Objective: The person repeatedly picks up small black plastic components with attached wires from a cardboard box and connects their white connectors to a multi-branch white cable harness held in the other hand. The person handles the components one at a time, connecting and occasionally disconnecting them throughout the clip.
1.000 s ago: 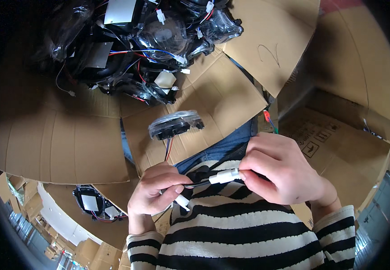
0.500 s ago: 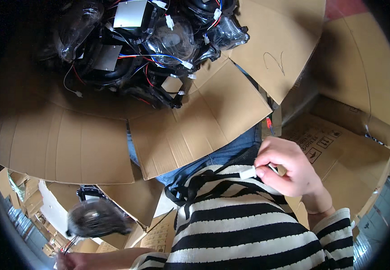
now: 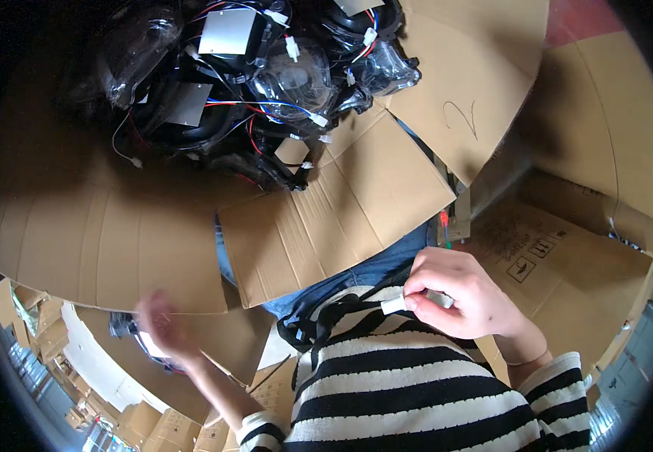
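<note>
My right hand [image 3: 458,294] is closed in front of my striped top, pinching a small white rectangular piece [image 3: 393,304] between thumb and fingers. To the left, my left hand [image 3: 167,331] is raised beside the cardboard flap, its fingers smeared by motion. Close behind it, a black part with wires and a pale plate [image 3: 149,343] is partly hidden in the lower left box. Beyond the flaps lies a pile of black assemblies [image 3: 292,79] with clear domed plastic, silver plates, coloured wires and white connectors.
Open cardboard flaps [image 3: 334,218] stand between me and the pile. At the right is a large open carton [image 3: 567,256] with printed symbols. More cardboard boxes [image 3: 172,433] stand at the lower left.
My left hand has risen from the lower left edge toward the flap. The dark, clear-covered unit beside it has gone from its earlier place. My right hand has shifted slightly left and down.
</note>
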The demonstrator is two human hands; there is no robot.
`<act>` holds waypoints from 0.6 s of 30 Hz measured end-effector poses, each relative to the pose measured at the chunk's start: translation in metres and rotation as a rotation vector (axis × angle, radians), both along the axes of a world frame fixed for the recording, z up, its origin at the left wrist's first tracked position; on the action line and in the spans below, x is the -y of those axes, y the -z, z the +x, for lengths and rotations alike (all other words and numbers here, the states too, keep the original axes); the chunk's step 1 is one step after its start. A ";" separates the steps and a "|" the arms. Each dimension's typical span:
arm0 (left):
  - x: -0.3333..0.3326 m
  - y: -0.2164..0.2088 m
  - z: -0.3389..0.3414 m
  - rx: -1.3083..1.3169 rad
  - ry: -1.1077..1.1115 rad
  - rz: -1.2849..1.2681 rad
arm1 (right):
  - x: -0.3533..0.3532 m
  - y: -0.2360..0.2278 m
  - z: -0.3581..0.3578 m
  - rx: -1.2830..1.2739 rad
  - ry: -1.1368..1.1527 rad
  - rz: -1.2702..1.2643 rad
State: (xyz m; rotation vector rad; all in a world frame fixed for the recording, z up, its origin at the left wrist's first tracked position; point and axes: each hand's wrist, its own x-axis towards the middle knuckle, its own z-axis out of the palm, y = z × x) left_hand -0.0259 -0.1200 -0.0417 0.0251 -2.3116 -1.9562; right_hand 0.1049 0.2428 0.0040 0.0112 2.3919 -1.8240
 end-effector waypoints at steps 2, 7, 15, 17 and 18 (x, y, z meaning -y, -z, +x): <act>-0.073 0.028 -0.007 0.067 0.195 -0.546 | 0.003 0.002 -0.002 -0.001 -0.019 -0.007; -0.150 0.061 -0.057 -0.153 0.491 -0.617 | 0.002 -0.003 0.000 -0.011 -0.017 0.020; -0.195 0.038 -0.138 -0.880 0.530 -1.303 | -0.003 0.001 0.003 -0.014 0.014 0.022; -0.194 0.042 -0.158 -0.917 0.535 -1.416 | -0.003 -0.002 0.002 -0.030 0.015 0.021; -0.194 0.045 -0.165 -0.919 0.589 -1.431 | -0.003 -0.003 0.002 -0.036 0.019 0.023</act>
